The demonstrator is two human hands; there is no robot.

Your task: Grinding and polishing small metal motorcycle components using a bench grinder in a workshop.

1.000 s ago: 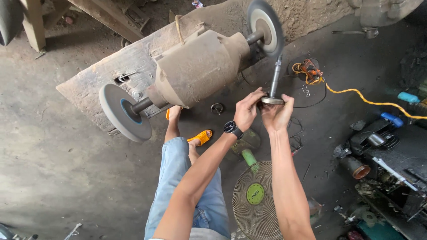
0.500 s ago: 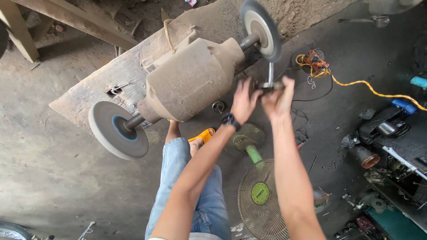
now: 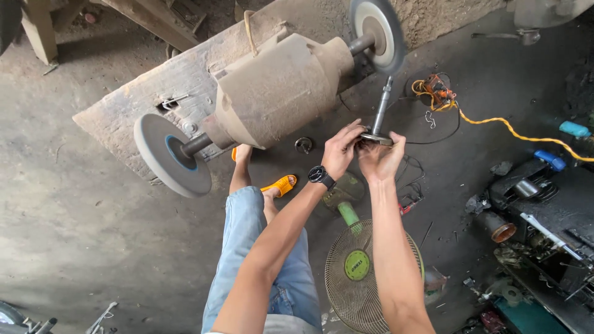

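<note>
Both my hands grip a metal part with a round flange and a long shaft (image 3: 379, 111). My left hand (image 3: 341, 148), with a black wristwatch, holds the flange from the left. My right hand (image 3: 382, 158) cups it from below and the right. The shaft points up so its tip meets the right grinding wheel (image 3: 376, 32) of a dusty bench grinder (image 3: 278, 89). The grinder's left wheel (image 3: 170, 156) hangs over the floor.
A green floor fan (image 3: 362, 278) lies between my arms. An orange cable (image 3: 513, 130) runs right across the dark floor. Motor parts and tools (image 3: 538, 210) crowd the right side. My leg in jeans and an orange sandal (image 3: 278, 184) sit below the grinder.
The view has shifted a little. My hands have lowered slightly with the part, and the shaft still reaches up to the right wheel.
</note>
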